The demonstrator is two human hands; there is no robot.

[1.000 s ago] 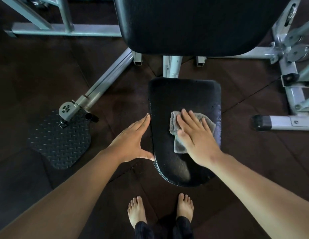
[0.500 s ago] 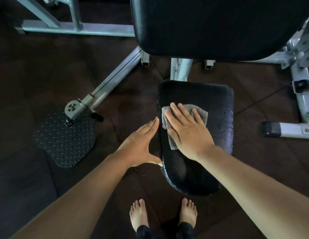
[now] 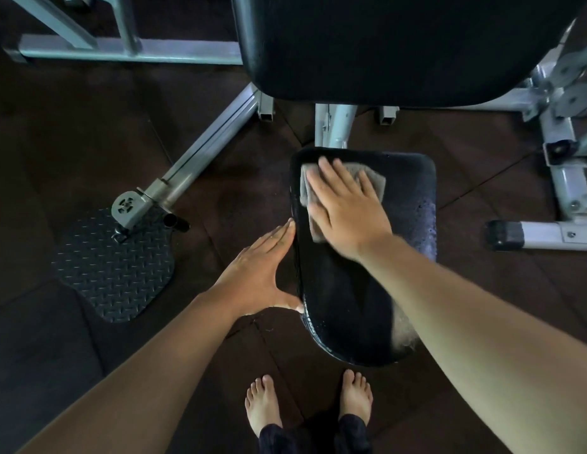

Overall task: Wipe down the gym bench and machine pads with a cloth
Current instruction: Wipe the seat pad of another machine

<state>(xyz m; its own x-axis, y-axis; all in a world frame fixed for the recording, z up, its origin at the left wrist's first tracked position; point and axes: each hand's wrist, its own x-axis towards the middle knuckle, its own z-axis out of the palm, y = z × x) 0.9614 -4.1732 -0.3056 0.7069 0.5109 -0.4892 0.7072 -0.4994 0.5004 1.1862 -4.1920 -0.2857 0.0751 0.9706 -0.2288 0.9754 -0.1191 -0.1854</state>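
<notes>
Pressing flat on the grey cloth (image 3: 374, 181), your right hand (image 3: 348, 211) has its fingers straight and a little spread, pinning the cloth to the far left corner of the black seat pad (image 3: 411, 204). The cloth's left edge lies just inside the pad's left rim, and its far edge stops just short of the far rim. To the right of the cloth the pad is bare out to its right edge. The rounded near half is bare too, partly crossed by your right forearm. Your left hand (image 3: 256, 276) is flat beside the pad, fingers straight and together, thumb swung wide, with fingertips and thumb tip touching the pad's left side. Just past the far rim stands the grey post (image 3: 334, 126), with the big back pad (image 3: 400, 44) beyond it. Left of the seat pad, dark floor (image 3: 226, 198) lies open as far as the tread plate (image 3: 112, 267). On the right it runs to a white frame leg (image 3: 547, 235) with a black end cap. Your bare feet (image 3: 262, 401) stand near the pad's near end. Compared with half a second ago, cloth and right hand have slid farther from you, up into that corner, while your left hand has kept its place on the rim.
</notes>
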